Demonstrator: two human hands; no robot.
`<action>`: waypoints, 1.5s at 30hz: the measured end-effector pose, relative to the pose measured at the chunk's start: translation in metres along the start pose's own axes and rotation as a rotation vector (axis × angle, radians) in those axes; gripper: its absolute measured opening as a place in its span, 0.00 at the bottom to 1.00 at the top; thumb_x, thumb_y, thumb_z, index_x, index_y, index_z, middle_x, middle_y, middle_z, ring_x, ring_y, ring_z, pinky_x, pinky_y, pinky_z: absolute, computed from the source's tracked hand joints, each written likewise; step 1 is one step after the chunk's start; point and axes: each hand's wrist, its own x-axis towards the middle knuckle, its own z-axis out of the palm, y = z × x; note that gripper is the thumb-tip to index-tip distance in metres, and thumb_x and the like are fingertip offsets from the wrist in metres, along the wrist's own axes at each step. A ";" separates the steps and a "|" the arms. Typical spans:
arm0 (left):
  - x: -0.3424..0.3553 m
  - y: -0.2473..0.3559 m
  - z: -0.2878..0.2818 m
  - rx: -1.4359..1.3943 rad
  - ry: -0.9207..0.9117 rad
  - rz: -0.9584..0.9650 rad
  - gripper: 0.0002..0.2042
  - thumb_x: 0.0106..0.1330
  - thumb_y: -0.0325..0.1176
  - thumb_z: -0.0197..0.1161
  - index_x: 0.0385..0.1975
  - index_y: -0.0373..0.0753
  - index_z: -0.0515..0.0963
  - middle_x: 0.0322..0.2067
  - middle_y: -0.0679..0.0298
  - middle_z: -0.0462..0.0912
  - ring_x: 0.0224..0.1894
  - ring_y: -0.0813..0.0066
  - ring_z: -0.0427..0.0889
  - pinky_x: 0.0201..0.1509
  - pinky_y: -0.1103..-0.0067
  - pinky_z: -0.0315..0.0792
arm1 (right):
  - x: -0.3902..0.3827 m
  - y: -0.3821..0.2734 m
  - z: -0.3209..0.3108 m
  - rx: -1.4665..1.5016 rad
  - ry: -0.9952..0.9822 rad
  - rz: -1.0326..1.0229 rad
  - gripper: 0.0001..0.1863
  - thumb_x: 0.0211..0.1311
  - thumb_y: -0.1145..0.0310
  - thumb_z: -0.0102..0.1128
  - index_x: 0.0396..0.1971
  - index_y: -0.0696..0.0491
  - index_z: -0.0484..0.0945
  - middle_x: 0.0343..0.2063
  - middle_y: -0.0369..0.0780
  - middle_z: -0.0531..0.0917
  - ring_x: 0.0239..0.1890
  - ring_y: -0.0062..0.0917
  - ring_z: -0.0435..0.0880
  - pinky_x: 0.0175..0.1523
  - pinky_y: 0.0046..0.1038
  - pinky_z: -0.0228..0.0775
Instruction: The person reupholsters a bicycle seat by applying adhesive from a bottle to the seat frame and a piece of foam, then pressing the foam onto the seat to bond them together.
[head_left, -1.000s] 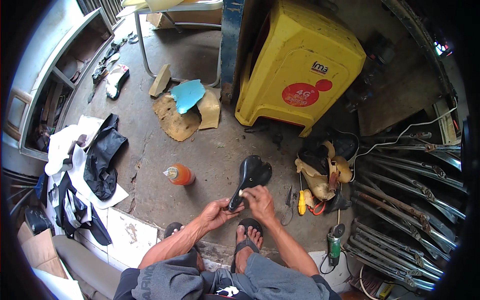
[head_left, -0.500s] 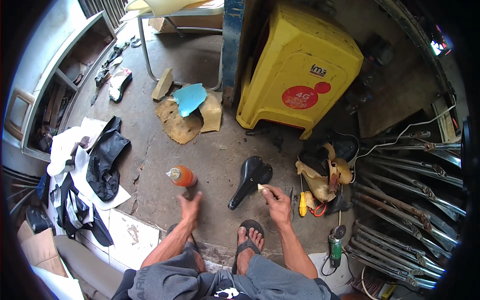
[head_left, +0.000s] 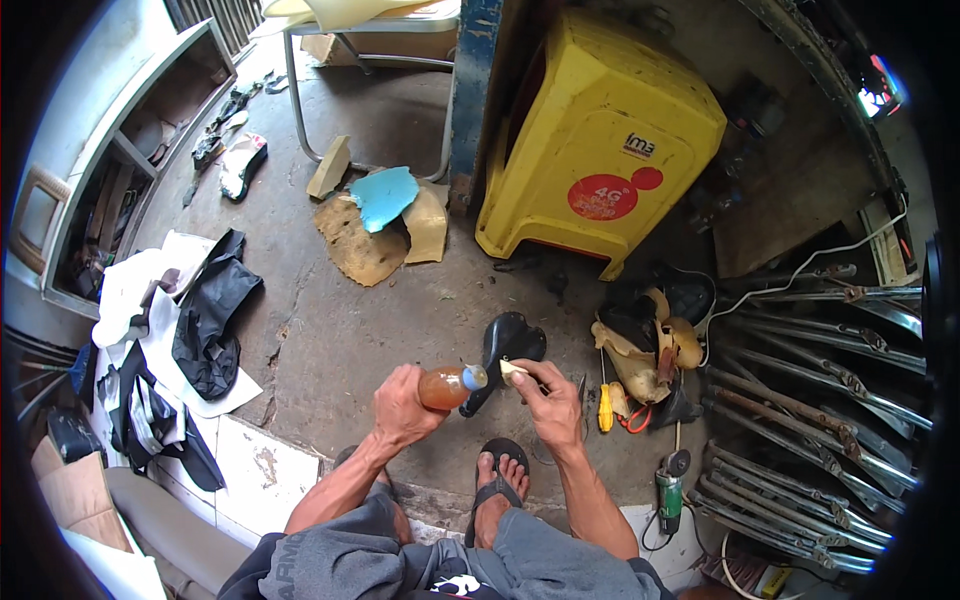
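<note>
My left hand (head_left: 402, 405) is wrapped round a bottle of orange-brown liquid (head_left: 441, 388), tilted onto its side with its blue-rimmed mouth pointing right. Close to that mouth, my right hand (head_left: 551, 396) pinches a small cream piece of foam (head_left: 511, 372) between thumb and fingers. Whether the bottle's mouth touches the foam I cannot tell. Beneath both lies a black bicycle saddle (head_left: 513, 338) on the concrete floor, its narrow nose partly hidden by the bottle.
Right of my hand lie a yellow-handled screwdriver (head_left: 605, 408), torn foam and covers (head_left: 640, 362) and a green angle grinder (head_left: 671, 492). Metal tubes (head_left: 820, 440) are stacked far right. A yellow plastic stool (head_left: 610, 130) stands ahead; foam scraps (head_left: 365, 245) and black cloth (head_left: 210, 335) lie leftward.
My left hand has taken hold of the bottle, lifted it off the floor and tipped it toward the right hand. The right hand has shifted slightly left with the foam.
</note>
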 end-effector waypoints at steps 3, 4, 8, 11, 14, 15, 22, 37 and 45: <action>-0.008 0.002 0.008 0.035 -0.049 0.017 0.19 0.43 0.38 0.78 0.31 0.38 0.77 0.29 0.57 0.79 0.34 0.56 0.81 0.38 0.65 0.76 | -0.001 -0.004 0.005 -0.080 -0.024 -0.024 0.12 0.67 0.65 0.66 0.46 0.54 0.86 0.36 0.40 0.85 0.38 0.24 0.84 0.45 0.25 0.73; -0.009 0.002 0.008 0.056 -0.054 0.048 0.19 0.42 0.38 0.79 0.30 0.39 0.77 0.28 0.58 0.79 0.33 0.56 0.81 0.36 0.65 0.76 | -0.002 -0.002 0.007 -0.120 -0.029 -0.040 0.12 0.67 0.64 0.66 0.46 0.54 0.87 0.36 0.39 0.85 0.38 0.24 0.84 0.45 0.26 0.74; -0.008 0.005 0.003 0.104 -0.075 0.077 0.18 0.45 0.41 0.77 0.30 0.40 0.78 0.28 0.61 0.79 0.32 0.60 0.80 0.36 0.68 0.75 | 0.000 0.009 0.007 -0.135 0.000 -0.066 0.12 0.68 0.64 0.65 0.45 0.53 0.87 0.35 0.40 0.84 0.37 0.27 0.84 0.45 0.28 0.74; -0.006 0.004 -0.003 0.122 -0.087 0.087 0.17 0.46 0.41 0.76 0.29 0.41 0.79 0.27 0.62 0.79 0.32 0.61 0.80 0.36 0.68 0.75 | 0.001 0.007 0.009 -0.154 -0.046 -0.020 0.11 0.68 0.64 0.64 0.45 0.52 0.87 0.34 0.40 0.84 0.37 0.28 0.84 0.45 0.28 0.74; -0.006 0.005 -0.003 0.143 -0.100 0.085 0.17 0.46 0.42 0.76 0.29 0.41 0.79 0.26 0.62 0.79 0.32 0.62 0.80 0.36 0.68 0.75 | 0.000 0.010 0.008 -0.135 -0.036 0.002 0.11 0.69 0.64 0.64 0.45 0.51 0.87 0.34 0.40 0.83 0.37 0.29 0.84 0.45 0.29 0.74; -0.006 0.005 -0.001 0.141 -0.100 0.087 0.17 0.46 0.42 0.76 0.29 0.41 0.79 0.26 0.62 0.79 0.32 0.62 0.80 0.36 0.68 0.75 | 0.000 0.011 0.007 -0.137 -0.033 0.001 0.11 0.69 0.64 0.64 0.45 0.51 0.87 0.34 0.40 0.83 0.37 0.29 0.84 0.45 0.29 0.74; -0.002 0.008 0.003 0.165 -0.112 0.092 0.16 0.46 0.40 0.75 0.30 0.40 0.79 0.28 0.62 0.80 0.33 0.60 0.81 0.37 0.68 0.75 | -0.002 0.014 0.009 -0.153 -0.014 0.000 0.11 0.68 0.66 0.64 0.45 0.54 0.87 0.35 0.40 0.84 0.38 0.28 0.84 0.46 0.27 0.74; 0.018 -0.114 0.021 -0.642 0.222 -0.456 0.26 0.57 0.37 0.80 0.53 0.37 0.77 0.47 0.63 0.85 0.48 0.72 0.84 0.55 0.74 0.76 | 0.009 0.075 -0.039 1.105 0.026 0.353 0.06 0.72 0.64 0.60 0.44 0.46 0.80 0.34 0.30 0.81 0.37 0.19 0.77 0.42 0.30 0.70; 0.033 -0.094 0.022 -0.432 0.158 -0.474 0.32 0.58 0.41 0.77 0.60 0.38 0.71 0.55 0.54 0.80 0.58 0.59 0.81 0.63 0.66 0.72 | 0.010 0.091 -0.035 1.096 -0.002 0.399 0.07 0.73 0.63 0.60 0.45 0.47 0.81 0.34 0.29 0.81 0.37 0.19 0.77 0.42 0.28 0.71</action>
